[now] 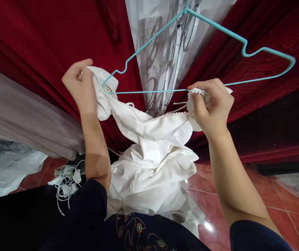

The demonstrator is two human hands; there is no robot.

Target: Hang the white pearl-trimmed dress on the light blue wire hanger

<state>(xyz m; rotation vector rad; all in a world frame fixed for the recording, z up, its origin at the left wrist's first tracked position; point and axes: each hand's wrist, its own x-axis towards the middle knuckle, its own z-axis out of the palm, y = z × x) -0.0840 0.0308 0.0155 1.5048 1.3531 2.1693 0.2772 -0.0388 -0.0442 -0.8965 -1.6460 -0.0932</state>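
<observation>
A white dress (pixel 151 157) with a pearl-beaded neckline hangs between my hands, its skirt falling in folds toward the floor. My left hand (pixel 80 83) pinches the dress's left shoulder part, which is looped over the left end of a light blue hanger (pixel 149 43). On the other side, my right hand (pixel 213 104) grips the beaded right shoulder part, close against the hanger's bottom bar. The hanger's right end sticks out beyond that hand, with no fabric over it. The hanger's hook is cut off at the top of the view.
Dark red curtains (pixel 60 38) hang ahead on both sides of a white drape (pixel 149 38). Pale sheer cloth (pixel 26 108) hangs at left. Coiled white cables (pixel 67 186) lie on a black surface at lower left. The floor is reddish tile (pixel 207 202).
</observation>
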